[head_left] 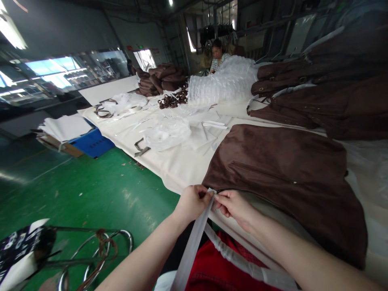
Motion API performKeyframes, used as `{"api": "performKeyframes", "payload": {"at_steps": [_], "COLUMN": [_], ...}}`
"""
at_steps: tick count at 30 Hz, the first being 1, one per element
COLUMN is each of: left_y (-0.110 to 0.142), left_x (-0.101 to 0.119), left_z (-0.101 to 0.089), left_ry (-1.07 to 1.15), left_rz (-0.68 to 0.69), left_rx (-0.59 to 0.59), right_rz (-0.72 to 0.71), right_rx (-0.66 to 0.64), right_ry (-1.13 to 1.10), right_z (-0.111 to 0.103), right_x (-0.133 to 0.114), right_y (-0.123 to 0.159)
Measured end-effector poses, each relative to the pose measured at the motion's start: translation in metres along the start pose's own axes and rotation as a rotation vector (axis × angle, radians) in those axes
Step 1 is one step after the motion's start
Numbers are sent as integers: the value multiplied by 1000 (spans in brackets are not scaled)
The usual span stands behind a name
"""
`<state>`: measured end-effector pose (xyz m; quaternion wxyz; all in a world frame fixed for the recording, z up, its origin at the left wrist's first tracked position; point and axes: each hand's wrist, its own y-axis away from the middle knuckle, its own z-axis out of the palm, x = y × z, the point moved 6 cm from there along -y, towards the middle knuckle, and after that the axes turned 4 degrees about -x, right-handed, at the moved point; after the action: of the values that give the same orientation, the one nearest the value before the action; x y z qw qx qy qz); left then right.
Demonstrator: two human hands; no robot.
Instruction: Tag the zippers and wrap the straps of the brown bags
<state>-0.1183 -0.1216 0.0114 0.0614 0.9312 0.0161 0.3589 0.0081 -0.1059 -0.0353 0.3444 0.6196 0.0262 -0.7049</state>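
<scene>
A dark brown bag (281,161), leather-like, lies flat on the table in front of me, its near left corner at my fingers. My left hand (194,202) pinches a translucent white strip (194,238) that hangs down over the table edge toward my lap. Close beside it, my right hand (235,206) is closed in a pinch at the strip's upper end, by the bag's corner. The fingertips of both hands almost meet. Whatever small part lies between them is mostly hidden.
On the white-covered table (178,169) lie crumpled clear plastic (166,131), a pile of small brown pieces (173,98) and more brown bags (327,105). A blue box (93,143) stands left on the green floor, a metal-framed stool (121,246) nearer. A person (218,56) is across the table.
</scene>
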Motion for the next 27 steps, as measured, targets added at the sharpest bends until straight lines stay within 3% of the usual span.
{"api": "performKeyframes", "payload": {"at_steps": [5,10,14,18,22,27], "left_y": [14,31,38,37,35,33], "left_x": [4,21,30,26,26,22], "left_z": [-3,-7,12,28,23,-3], "left_ry": [-99,-386,-669,-809,-705,-233], "left_rz": [20,88,272,314,292,149], "left_rx": [76,277,299,256,262,259], "right_rz": [-138,-170,-218,-139,-139,-228], "right_rx": [75,102,95,26,6,39], "right_ry": [363,471,465,296,305,435], "right_z": [-6,-5,-4,-2,0,-2], "right_x": [-5,-4,-7,-4,-7,-18], "right_y": [-9,-20,-20,-19,-16,-12]}}
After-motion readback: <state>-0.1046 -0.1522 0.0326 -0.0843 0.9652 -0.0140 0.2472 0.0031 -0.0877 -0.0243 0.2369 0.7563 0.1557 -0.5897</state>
